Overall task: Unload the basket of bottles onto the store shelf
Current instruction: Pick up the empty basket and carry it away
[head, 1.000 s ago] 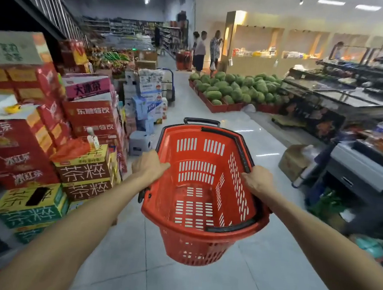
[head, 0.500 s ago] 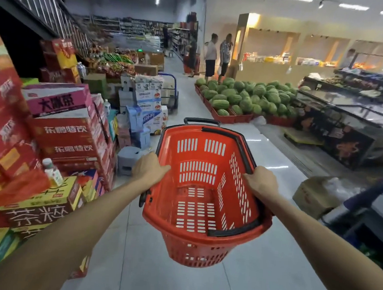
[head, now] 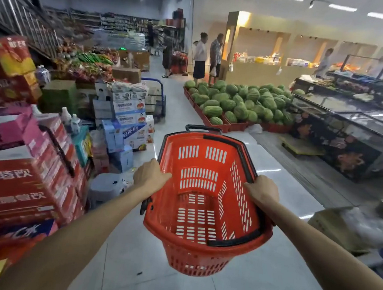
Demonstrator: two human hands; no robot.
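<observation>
Your left hand (head: 151, 176) and right hand (head: 262, 191) grip the red plastic basket (head: 192, 256); drifting left may knock the red boxes (head: 25, 178).

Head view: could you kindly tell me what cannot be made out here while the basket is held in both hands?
All in the head view:
- Fingers of the left hand and right hand: curled over the basket rim, hidden by the hands' backs.
- Basket underside: hidden by its own walls.
- Far shelves: goods too small and blurred to tell.
- Stacked cartons at left: cut off by the frame edge, print blurred.
</observation>
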